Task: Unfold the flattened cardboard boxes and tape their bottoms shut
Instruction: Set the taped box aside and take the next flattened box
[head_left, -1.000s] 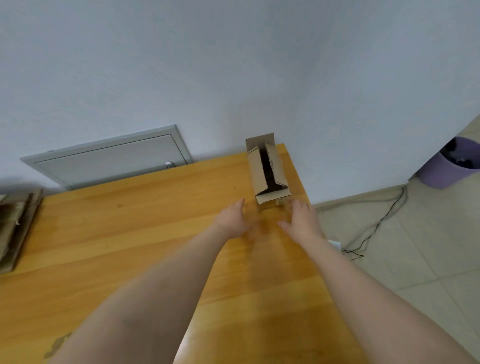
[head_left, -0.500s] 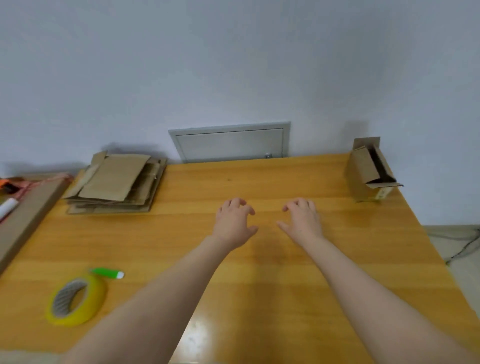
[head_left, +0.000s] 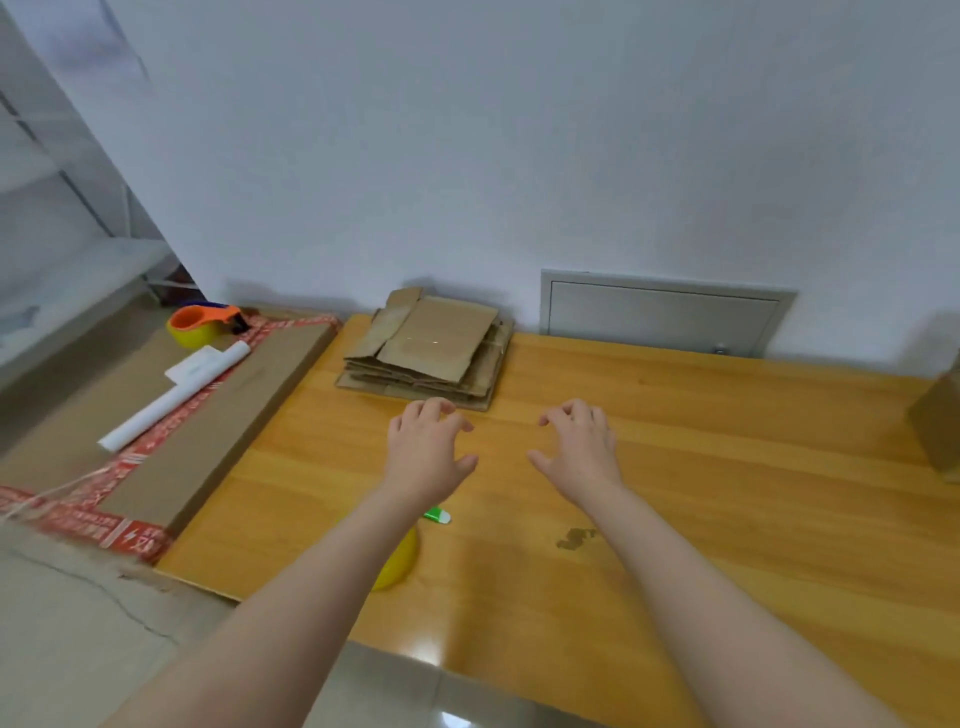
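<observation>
A stack of flattened cardboard boxes (head_left: 431, 345) lies at the far left of the wooden table (head_left: 727, 493), against the wall. My left hand (head_left: 426, 452) hovers just in front of the stack, fingers loosely curled, holding nothing. My right hand (head_left: 579, 449) is beside it to the right, also empty with fingers loosely bent. An assembled box (head_left: 937, 421) stands at the right edge of the view. A yellow tape roll (head_left: 400, 564) with a green tab (head_left: 437, 515) lies on the table, mostly hidden under my left forearm.
A long cardboard carton (head_left: 208, 415) with red tape sits left of the table, carrying a white paper roll (head_left: 171, 397) and an orange-and-yellow tape dispenser (head_left: 200, 322). A grey metal hatch (head_left: 660, 312) is set in the wall behind the table.
My view has swung left, from the assembled box at the right corner to the flat stack. Both empty hands now sit in front of the stack; the assembled box is at the right edge.
</observation>
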